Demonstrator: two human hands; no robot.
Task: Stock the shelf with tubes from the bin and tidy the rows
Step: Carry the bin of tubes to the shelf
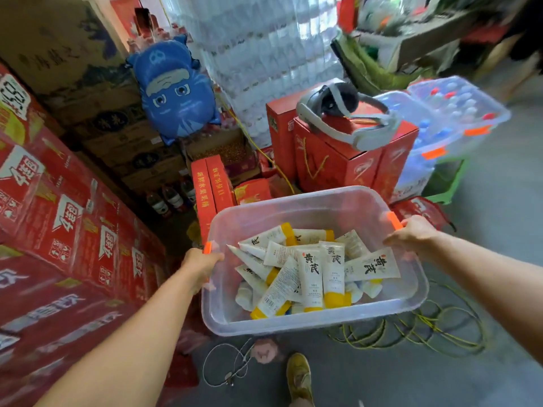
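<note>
Obs: clear plastic bin held in the air between both arms, above the grey floor and a yellow shoe. The bin tilts slightly, right side higher.

Contents: white tubes with yellow caps, in a loose heap in the bottom of the bin, crossing one another at all angles. Exact count not readable.

Grip: left hand clasps the left rim just under an orange latch, fingers wrapped over the edge. The right hand clasps the right rim beside the other orange latch, fingers curled around it. Neither hand holds any tube.

Surroundings: stacked red cartons at left, a blue cat-face balloon behind, and a grey headset lying on a red gift box. Coiled yellow cord on the floor under the bin's right end. No shelf in view.

Judgement: step in hand is carrying the bin to the shelf; stocking not begun.

Method notes:
- keep both grips on the rim and level the bin, so the heap does not slide to the low side
- step wide of the cord; the bin hides the feet, so there is a trip risk
- set the bin down near the shelf before freeing a hand
- take tubes from the top of the heap first
</note>
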